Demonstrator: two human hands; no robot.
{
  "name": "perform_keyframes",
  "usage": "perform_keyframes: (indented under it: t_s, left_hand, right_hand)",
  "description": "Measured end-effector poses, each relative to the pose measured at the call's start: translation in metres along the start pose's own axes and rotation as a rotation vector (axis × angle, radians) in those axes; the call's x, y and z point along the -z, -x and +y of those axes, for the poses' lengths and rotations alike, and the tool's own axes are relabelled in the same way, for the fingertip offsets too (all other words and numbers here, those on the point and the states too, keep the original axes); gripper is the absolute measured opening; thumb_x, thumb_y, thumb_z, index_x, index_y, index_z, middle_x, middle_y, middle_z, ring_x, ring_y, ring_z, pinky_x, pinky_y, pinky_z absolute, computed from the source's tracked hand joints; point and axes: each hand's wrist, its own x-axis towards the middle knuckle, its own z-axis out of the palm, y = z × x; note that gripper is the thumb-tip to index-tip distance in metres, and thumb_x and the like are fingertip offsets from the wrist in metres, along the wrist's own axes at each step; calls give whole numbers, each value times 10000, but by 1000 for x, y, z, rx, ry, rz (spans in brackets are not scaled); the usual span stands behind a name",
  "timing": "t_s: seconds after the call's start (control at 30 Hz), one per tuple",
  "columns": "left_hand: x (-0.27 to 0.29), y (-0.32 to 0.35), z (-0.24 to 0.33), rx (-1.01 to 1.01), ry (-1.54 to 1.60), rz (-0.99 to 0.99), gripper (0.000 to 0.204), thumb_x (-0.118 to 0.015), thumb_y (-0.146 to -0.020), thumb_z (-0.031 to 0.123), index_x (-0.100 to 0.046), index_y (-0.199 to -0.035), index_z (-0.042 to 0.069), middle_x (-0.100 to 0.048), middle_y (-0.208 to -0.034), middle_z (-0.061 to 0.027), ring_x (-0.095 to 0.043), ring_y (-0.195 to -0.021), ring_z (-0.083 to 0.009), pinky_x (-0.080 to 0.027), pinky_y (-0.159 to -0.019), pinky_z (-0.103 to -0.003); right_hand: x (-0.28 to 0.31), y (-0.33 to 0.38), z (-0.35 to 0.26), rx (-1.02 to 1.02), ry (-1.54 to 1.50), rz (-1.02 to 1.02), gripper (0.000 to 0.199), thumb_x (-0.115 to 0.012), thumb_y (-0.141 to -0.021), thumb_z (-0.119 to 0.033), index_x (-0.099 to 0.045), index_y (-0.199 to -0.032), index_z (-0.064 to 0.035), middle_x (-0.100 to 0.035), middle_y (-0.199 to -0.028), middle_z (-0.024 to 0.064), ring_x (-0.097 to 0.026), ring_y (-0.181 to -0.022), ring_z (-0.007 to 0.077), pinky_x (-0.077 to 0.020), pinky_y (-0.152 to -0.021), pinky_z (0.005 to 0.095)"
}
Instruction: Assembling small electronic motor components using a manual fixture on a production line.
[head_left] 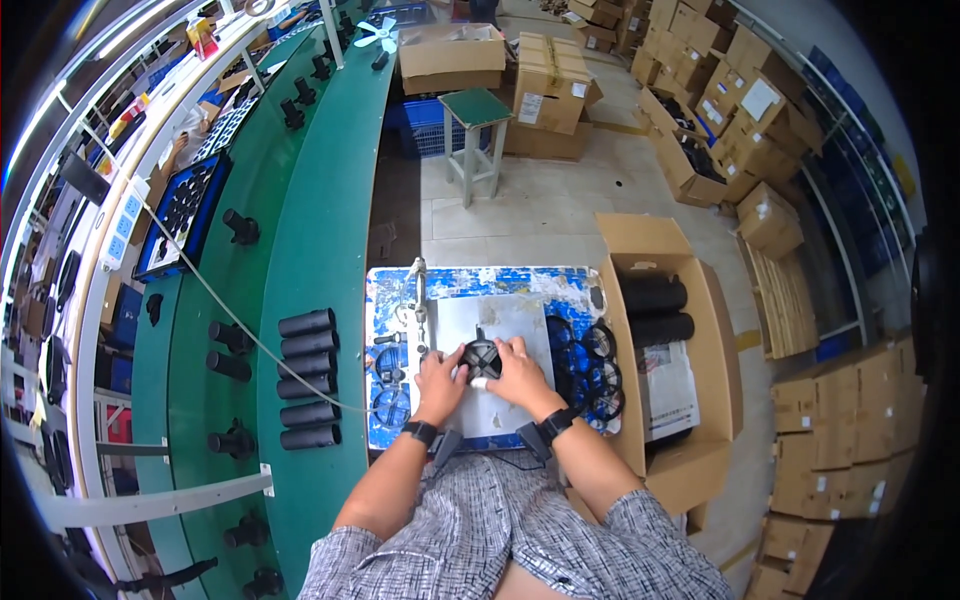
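A round black part (483, 361) with crossed spokes inside its rim is over a pale metal plate (500, 312) in front of me. My left hand (438, 386) grips its left side, fingertips on the rim. From the other side my right hand (520, 374) holds it, thumb low and fingers along the top. Something small and white shows under the right thumb; I cannot tell what. To the left of the plate a metal rod-like fixture (420, 310) stands on the blue, worn worktable (480, 278). More black round parts (590, 370) lie stacked to the right.
On the green bench (310, 220) at left, several black tubes (310, 362) lie in a row. A thin pale hose (225, 310) crosses to the worktable. Right of it stands an open carton (715, 370) with black tubes. A stool (475, 108) and stacked cartons are farther off.
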Motion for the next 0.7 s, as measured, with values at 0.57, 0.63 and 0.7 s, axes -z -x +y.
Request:
perform_keyframes:
  t_s: [0.57, 0.63, 0.7]
  left_hand:
    - [55, -109, -206, 947, 1068, -126, 408, -567, -1079, 358, -698, -1124, -25, -698, -966, -90, -639, -855, -193, -510, -803, -327]
    - [56, -111, -168, 1062, 1313, -26, 443, -587, -1063, 371, -683, -1053, -61, -698, -897, -97, -631, -836, -200, -505, -743, -352]
    - [65, -89, -157, 821, 1135, 122, 387, -598, -1056, 329, -682, -1058, -48, -692, -896, -95, -631, -829, -204, -507, -737, -356]
  right_hand:
    - [2, -3, -15, -40, 91, -68, 1065, -885, -735, -361, -356, -1561, 54, -474, -1336, 228, -661, -1094, 437, -574, -927, 484]
    - [3, -1, -10, -58, 88, -60, 1067, -883, -734, -357, -353, -1564, 53, -474, -1333, 227, -659, -1096, 435, -574, -923, 485]
    - [2, -1, -12, -53, 91, -54, 1056, -876, -738, -352, -357, -1565, 52, -462, -1344, 231, -662, -1091, 436, -573, -923, 491]
